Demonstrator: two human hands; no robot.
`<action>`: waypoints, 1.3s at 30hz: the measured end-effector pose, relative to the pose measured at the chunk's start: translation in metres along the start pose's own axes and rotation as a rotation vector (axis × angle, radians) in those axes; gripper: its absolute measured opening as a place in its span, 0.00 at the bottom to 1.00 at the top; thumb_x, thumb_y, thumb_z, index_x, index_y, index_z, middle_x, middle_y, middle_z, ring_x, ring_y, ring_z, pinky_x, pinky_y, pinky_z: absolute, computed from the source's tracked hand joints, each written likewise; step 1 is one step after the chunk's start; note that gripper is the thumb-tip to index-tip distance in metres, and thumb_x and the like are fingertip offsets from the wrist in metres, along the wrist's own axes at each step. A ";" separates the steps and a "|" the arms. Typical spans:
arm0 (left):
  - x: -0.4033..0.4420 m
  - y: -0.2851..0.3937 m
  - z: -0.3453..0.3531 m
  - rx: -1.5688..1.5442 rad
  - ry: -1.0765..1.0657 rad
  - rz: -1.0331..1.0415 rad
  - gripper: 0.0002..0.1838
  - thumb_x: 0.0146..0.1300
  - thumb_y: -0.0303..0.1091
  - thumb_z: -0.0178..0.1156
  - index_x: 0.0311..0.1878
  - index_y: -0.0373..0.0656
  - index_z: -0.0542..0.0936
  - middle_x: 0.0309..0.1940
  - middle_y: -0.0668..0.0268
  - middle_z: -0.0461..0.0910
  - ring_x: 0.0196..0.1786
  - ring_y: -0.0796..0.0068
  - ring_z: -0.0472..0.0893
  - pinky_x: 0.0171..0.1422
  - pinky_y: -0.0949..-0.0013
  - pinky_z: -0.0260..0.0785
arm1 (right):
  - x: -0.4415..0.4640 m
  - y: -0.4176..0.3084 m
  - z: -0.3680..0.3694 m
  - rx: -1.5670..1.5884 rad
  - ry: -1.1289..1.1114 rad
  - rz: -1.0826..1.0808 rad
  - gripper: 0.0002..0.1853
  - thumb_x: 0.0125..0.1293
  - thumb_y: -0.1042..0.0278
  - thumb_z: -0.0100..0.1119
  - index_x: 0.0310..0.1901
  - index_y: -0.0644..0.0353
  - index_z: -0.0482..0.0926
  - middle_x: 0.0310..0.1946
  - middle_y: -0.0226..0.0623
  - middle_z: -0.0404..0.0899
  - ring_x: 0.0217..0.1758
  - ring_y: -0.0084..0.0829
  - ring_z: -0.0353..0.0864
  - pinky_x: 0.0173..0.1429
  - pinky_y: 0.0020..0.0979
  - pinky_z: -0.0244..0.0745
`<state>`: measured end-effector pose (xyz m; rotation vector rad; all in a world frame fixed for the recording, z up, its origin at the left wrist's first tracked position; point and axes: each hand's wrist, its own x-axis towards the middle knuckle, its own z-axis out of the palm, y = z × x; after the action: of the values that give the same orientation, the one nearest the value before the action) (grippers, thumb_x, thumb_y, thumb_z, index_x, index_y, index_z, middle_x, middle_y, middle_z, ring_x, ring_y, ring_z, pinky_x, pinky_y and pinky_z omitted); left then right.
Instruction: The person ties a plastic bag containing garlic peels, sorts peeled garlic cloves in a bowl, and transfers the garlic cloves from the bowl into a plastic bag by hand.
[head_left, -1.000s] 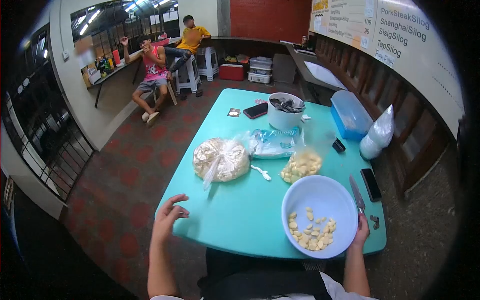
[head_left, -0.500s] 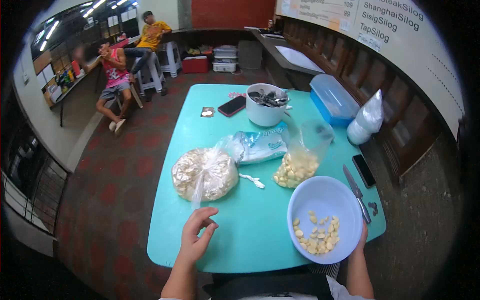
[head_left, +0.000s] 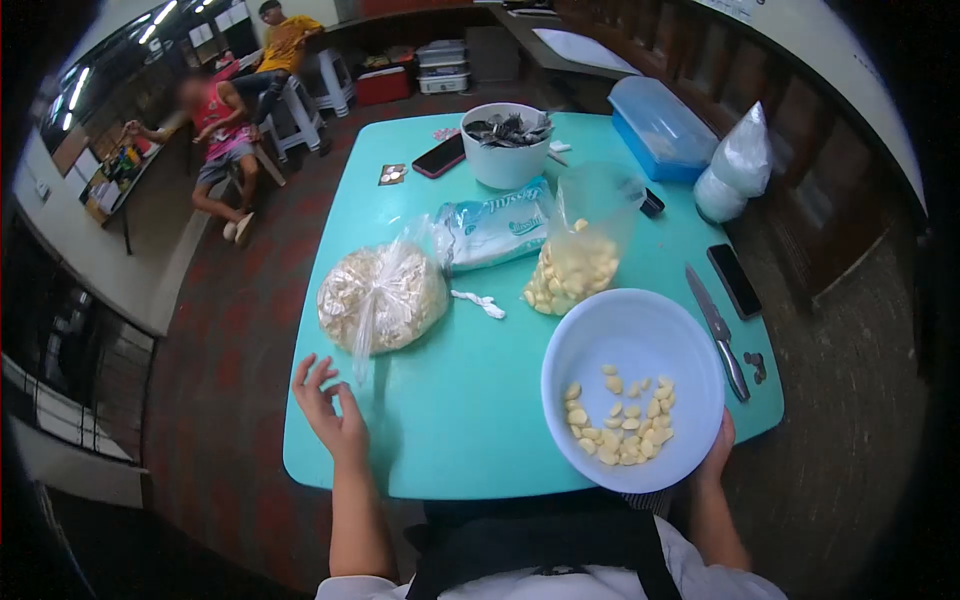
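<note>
My right hand (head_left: 716, 448) grips the right rim of a light blue bowl (head_left: 632, 335) at the table's near edge. Peeled cloves (head_left: 630, 425) lie in the bottom of the bowl. Over the table's left edge my left hand (head_left: 332, 408) is raised, its fingers apart and nothing in them. Just beyond it sits a tied clear bag (head_left: 380, 300) of pale pieces. An open clear bag (head_left: 575, 262) of cloves stands behind the bowl. Right of the bowl lies a knife (head_left: 718, 330), with a black phone (head_left: 734, 281) beside it.
The turquoise table (head_left: 450, 420) also bears a tissue pack (head_left: 495, 228), a white tub (head_left: 506, 145), another phone (head_left: 440, 155), a blue lidded box (head_left: 660, 130) and a wrapped white bundle (head_left: 733, 175). Two people (head_left: 225, 125) (head_left: 290, 45) sit at the far left.
My left hand has moved left, away from the tied bag's knot, and its fingers have spread. The head view has shifted. My right hand still holds the bowl.
</note>
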<state>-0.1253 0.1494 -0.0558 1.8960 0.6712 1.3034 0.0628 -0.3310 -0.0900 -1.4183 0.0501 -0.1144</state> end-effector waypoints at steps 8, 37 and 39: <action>0.002 -0.033 -0.010 0.223 0.337 -0.080 0.26 0.61 0.23 0.54 0.65 0.43 0.71 0.70 0.57 0.58 0.66 0.61 0.67 0.65 0.59 0.64 | -0.042 0.016 -0.050 -0.720 -0.746 -0.790 0.08 0.58 0.66 0.64 0.30 0.62 0.81 0.26 0.46 0.80 0.28 0.45 0.80 0.37 0.38 0.76; 0.023 -0.099 -0.014 0.507 0.329 -0.112 0.14 0.65 0.31 0.57 0.52 0.36 0.77 0.55 0.52 0.72 0.58 0.54 0.73 0.66 0.57 0.65 | -0.051 0.079 -0.055 -0.641 -0.662 -0.631 0.11 0.60 0.64 0.68 0.37 0.63 0.84 0.29 0.44 0.84 0.29 0.42 0.85 0.37 0.41 0.80; 0.024 -0.103 -0.016 0.500 0.323 -0.119 0.14 0.66 0.32 0.57 0.52 0.36 0.77 0.55 0.52 0.72 0.59 0.54 0.72 0.67 0.57 0.64 | -0.054 0.074 -0.077 -0.688 -0.650 -0.611 0.07 0.54 0.70 0.70 0.34 0.60 0.86 0.25 0.40 0.83 0.29 0.39 0.85 0.38 0.39 0.80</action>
<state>-0.1339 0.2336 -0.1209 1.9973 1.3602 1.4768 0.0050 -0.3895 -0.1769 -2.0551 -0.9659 -0.1391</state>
